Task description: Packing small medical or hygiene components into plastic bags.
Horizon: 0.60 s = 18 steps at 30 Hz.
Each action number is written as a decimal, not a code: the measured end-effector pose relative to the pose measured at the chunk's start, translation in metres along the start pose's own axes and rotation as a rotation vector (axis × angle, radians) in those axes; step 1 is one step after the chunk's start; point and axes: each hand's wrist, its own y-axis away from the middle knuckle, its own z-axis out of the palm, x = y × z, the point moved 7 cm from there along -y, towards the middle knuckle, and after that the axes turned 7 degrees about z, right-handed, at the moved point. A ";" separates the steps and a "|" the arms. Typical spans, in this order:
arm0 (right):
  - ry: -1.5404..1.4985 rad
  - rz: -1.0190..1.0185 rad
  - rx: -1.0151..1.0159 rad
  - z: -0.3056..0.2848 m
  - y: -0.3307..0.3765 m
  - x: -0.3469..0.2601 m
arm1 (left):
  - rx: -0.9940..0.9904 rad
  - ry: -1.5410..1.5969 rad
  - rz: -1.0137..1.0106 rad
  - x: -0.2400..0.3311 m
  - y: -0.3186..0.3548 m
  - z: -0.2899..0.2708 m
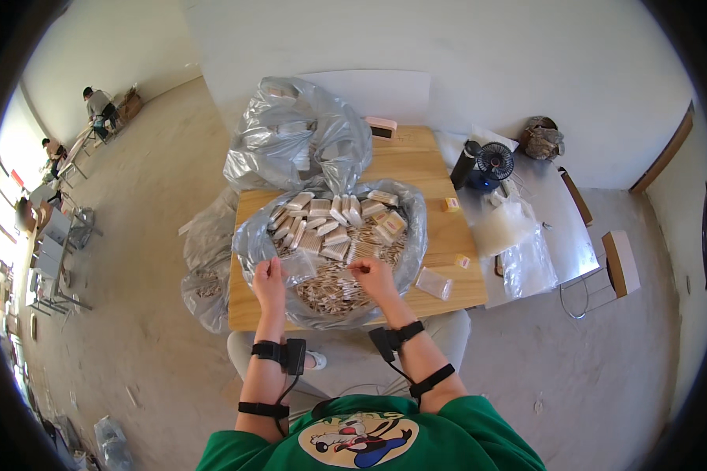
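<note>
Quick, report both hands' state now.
Left hand: closed on a small clear plastic bag.
Right hand: fingers pinched over the loose wooden sticks; what it grips cannot be told.

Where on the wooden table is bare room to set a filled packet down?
Bare wood on the table lies right of the open bag of sticks, between the small blocks. More lies behind, near the pink box. The left side is crowded by bags.

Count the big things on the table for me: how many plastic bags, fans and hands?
Large plastic bags: 2 (open bag, crumpled bag)
Fans: 1 (black fan)
Hands: 2 (left hand, right hand)
Total: 5
</note>
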 end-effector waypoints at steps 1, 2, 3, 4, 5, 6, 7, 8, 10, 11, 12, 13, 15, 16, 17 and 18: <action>-0.119 -0.067 0.048 -0.020 0.002 0.003 | -0.024 0.016 0.004 0.013 0.001 0.010; -0.116 -0.059 0.079 -0.041 0.003 0.011 | -0.086 0.125 -0.152 0.016 0.006 0.021; -0.222 -0.141 0.074 -0.058 0.005 0.008 | -0.145 0.222 -0.309 0.018 0.012 0.030; -0.325 -0.225 0.072 -0.076 0.008 0.005 | -0.170 0.229 -0.306 0.022 0.015 0.038; -0.514 -0.184 0.016 -0.092 0.012 0.012 | -0.218 0.304 -0.297 0.026 0.019 0.050; -0.516 -0.181 0.045 -0.109 0.018 0.012 | -0.265 0.378 -0.287 0.031 0.024 0.060; -0.677 -0.115 0.061 -0.124 0.021 0.020 | -0.315 0.358 -0.275 0.038 0.029 0.069; -0.839 -0.052 0.076 -0.139 0.024 0.029 | -0.341 0.362 -0.272 0.044 0.036 0.079; -0.915 -0.093 0.105 -0.177 0.030 0.052 | -0.497 0.293 -0.281 0.062 0.057 0.109; -0.784 -0.052 0.245 -0.201 0.029 0.076 | -0.568 0.264 -0.225 0.072 0.068 0.125; -0.652 -0.006 0.375 -0.222 0.028 0.102 | -0.583 0.263 -0.221 0.075 0.078 0.138; -0.661 -0.005 0.382 -0.233 0.023 0.120 | -0.658 0.263 -0.210 0.077 0.089 0.153; -0.320 0.176 0.542 -0.259 0.015 0.164 | -0.742 0.259 -0.192 0.085 0.108 0.181; -0.323 0.178 0.565 -0.275 0.012 0.187 | -0.819 0.250 -0.175 0.093 0.122 0.201; -0.167 0.178 0.620 -0.292 0.012 0.206 | -0.898 0.241 -0.155 0.102 0.136 0.221; -0.016 0.180 0.661 -0.301 0.011 0.217 | -0.914 0.239 -0.147 0.108 0.146 0.236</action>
